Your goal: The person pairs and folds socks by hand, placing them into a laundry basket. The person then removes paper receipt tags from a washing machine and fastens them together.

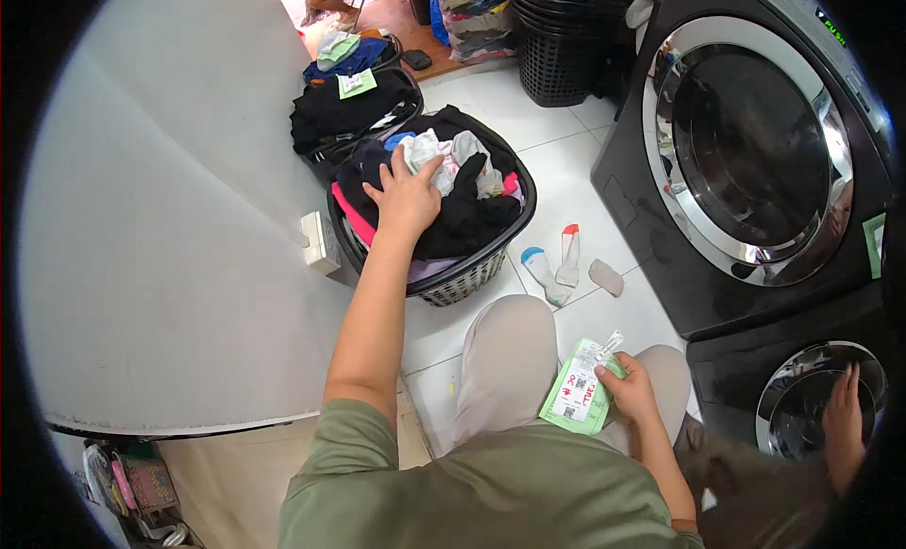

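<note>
My left hand, fingers spread, rests on the clothes in a dark laundry basket. Beside its fingertips lies a light patterned cloth, with black garments around it. Over my lap, my right hand is closed on a green tag, which has a white printed label and a white clip at its top. Several socks lie on the white floor tiles between the basket and the washing machine.
Front-loading machines stand at the right. A co-worker's hand is near the lower machine door. Behind the basket is another full basket; stacked black baskets stand farther back. A white wall fills the left.
</note>
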Demonstrator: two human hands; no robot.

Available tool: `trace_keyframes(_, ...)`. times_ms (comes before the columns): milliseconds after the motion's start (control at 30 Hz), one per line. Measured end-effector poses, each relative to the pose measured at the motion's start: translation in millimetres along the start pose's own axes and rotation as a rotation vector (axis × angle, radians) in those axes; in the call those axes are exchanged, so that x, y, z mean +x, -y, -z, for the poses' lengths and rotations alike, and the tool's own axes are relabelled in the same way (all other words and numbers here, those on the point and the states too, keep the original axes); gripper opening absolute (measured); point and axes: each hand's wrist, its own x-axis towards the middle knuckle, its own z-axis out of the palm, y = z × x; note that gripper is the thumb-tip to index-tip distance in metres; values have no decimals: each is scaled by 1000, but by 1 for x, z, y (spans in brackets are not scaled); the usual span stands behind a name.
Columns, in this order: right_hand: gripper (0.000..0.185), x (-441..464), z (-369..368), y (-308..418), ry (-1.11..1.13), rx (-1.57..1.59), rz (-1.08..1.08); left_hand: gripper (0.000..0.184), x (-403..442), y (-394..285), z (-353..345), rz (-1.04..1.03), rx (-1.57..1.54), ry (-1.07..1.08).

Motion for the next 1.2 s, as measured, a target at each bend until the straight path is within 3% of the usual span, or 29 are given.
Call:
trace_keyframes(233,21,-4,2,12,-16,50,-23,43,33,-3,3,70,133,399)
trace_keyframes(367,21,-5,7,9,-29,58,-30,45,62,10,-5,177,4,539)
trace_keyframes(467,21,-6,7,7,-24,53,-17,49,84,21,-19,-137,-40,637)
trace_keyframes(533,21,-4,7,4,-24,52,-21,50,75,-2,6,-175,33,740)
trace_keyframes(633,21,-5,6,13,-19,68,-49,51,88,6,-13,-46,-8,842)
trace_keyframes(733,21,-5,11,7,-28,-14,-34,58,103,19,-24,-43,-74,919)
trace_keyframes(833,21,-6,10,5,-32,98,-24,70,74,8,5,15,-244,807)
trace_keyframes(933,20,-6,12,7,-31,65,-28,80,56,6,3,-72,114,696)
trace_keyframes(1200,22,-9,11,12,-33,80,-43,70,56,-9,-2,60,99,602)
